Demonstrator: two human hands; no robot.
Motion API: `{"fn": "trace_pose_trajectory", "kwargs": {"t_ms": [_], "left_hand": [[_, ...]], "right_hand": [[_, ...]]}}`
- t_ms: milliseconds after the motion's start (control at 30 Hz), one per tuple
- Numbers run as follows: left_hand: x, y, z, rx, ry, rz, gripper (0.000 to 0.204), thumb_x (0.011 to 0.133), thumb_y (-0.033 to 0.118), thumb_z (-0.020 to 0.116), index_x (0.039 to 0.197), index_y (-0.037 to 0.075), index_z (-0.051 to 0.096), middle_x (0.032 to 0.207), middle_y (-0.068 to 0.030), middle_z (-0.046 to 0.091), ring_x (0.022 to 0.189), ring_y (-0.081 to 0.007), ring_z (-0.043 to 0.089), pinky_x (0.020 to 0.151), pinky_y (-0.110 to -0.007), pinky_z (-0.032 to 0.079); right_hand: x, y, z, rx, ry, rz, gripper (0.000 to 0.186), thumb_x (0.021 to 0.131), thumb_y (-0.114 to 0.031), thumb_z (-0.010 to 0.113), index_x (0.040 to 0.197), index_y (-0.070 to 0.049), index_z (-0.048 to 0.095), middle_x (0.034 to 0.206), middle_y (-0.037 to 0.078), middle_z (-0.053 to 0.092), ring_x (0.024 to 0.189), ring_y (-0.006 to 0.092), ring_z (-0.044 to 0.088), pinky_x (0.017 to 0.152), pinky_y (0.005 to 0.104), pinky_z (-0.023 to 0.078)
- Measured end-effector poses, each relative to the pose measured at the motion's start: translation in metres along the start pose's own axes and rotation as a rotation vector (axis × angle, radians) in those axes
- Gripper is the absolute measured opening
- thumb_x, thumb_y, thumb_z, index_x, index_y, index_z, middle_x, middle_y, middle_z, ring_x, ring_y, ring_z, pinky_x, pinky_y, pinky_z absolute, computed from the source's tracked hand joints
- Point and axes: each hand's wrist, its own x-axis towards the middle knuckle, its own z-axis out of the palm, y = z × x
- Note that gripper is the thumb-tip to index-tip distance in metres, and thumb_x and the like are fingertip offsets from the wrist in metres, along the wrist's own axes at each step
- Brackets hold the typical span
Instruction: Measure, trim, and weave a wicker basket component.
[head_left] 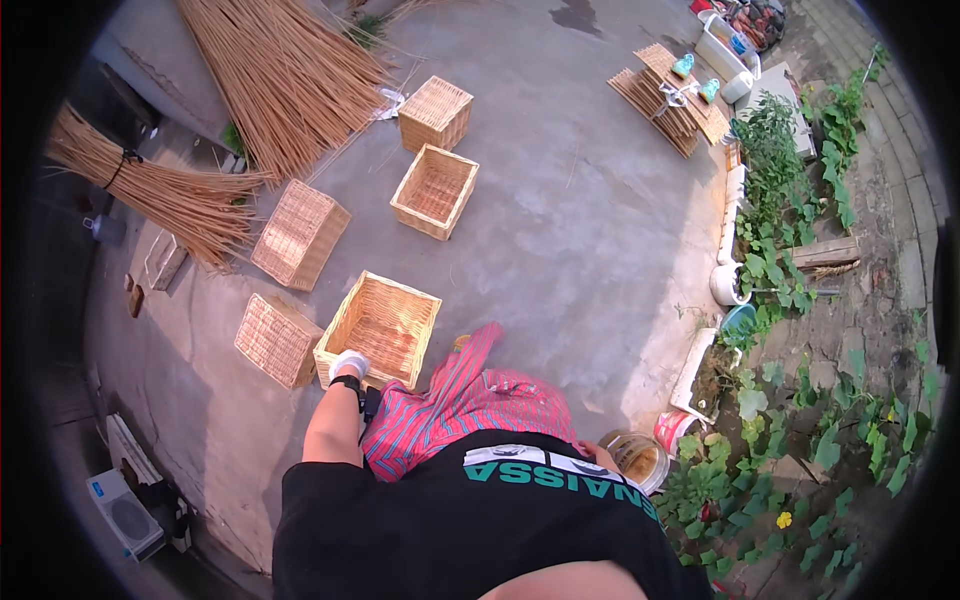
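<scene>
A white glove covers my left hand [350,364], which is closed over the near left corner of a large open wicker basket [385,322]. The basket stands on the concrete, its opening facing up. A dark band is around my left wrist. Pink striped cloth [470,410] spreads over my lap, just right of the basket. My right hand does not show; only a patch of bare skin [598,456] appears past my shirt, beside a clear round tub [638,460]. Touching or close to the basket's left side is a wicker box [278,340] with a closed woven face up.
Farther off stand another open basket [435,192], a wicker box [435,112] and a tilted-looking one [300,235]. Bundles of long canes [280,85] lie at the far left. Stacked woven panels [665,100] are at the far right. Planters and leafy plants [775,190] line the right side.
</scene>
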Motion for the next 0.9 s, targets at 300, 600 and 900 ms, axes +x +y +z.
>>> {"fn": "trace_pose_trajectory", "kwargs": {"t_ms": [300,600,900], "left_hand": [[0.065,0.156,-0.153,-0.438,0.281,0.346,0.050,0.092,0.031,0.064,0.135,0.008,0.057,0.123,-0.0201,0.066,0.114,-0.0306,0.064,0.096,-0.039,0.050],[0.021,0.400,-0.228,-0.933,-0.277,0.425,0.034,0.099,0.019,0.056,0.132,0.011,0.057,0.118,-0.0126,0.065,0.102,-0.0261,0.067,0.086,-0.038,0.056],[0.106,0.486,-0.338,-1.327,0.038,0.079,0.023,0.098,0.012,0.054,0.120,0.007,0.057,0.092,-0.0131,0.065,0.077,-0.0284,0.066,0.060,-0.043,0.059]], "right_hand": [[0.132,-0.077,-0.151,0.215,0.067,0.095,0.037,0.095,-0.019,0.061,0.130,-0.008,0.061,0.098,0.015,0.073,0.088,0.0196,0.071,0.081,0.0331,0.055],[0.331,-0.055,-0.308,0.196,0.006,0.229,0.037,0.088,-0.019,0.066,0.122,-0.006,0.066,0.090,0.014,0.074,0.082,0.0211,0.071,0.076,0.0348,0.056],[0.555,-0.123,-0.524,0.017,0.364,0.096,0.031,0.089,-0.013,0.061,0.118,-0.003,0.066,0.083,0.012,0.073,0.073,0.0204,0.071,0.069,0.0328,0.057]]}}
